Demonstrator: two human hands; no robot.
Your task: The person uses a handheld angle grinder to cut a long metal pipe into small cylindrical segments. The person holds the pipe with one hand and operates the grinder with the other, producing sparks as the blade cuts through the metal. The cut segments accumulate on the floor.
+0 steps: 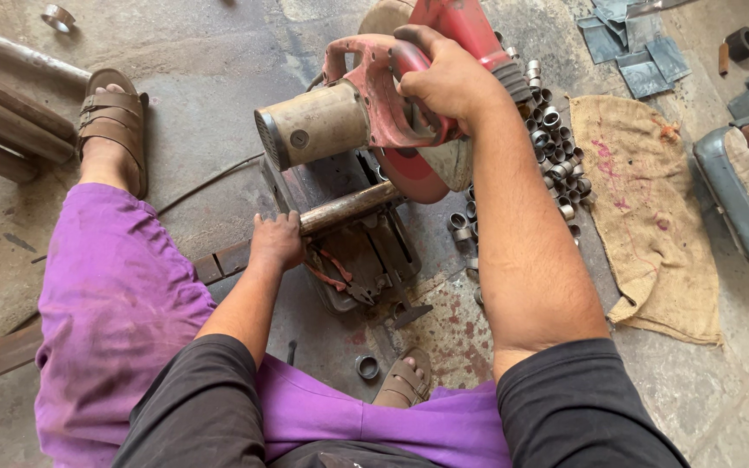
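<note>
Concrete floor (218,52) all round, and a sack (652,208) lies flat off to the right, well clear of the work. Long pipes (2,113) rest at the far left beside a sandalled foot (114,130). The red saw (374,104) sits dead centre, blade (409,178) raised just above the pipe (348,206) lying across its base. A heap of cut rings (552,139) crowds the saw's right side. Right hand (444,82) is wrapped tight round the saw's handle. Left hand (276,243) is closed over the pipe's near end, pressing it down.
</note>
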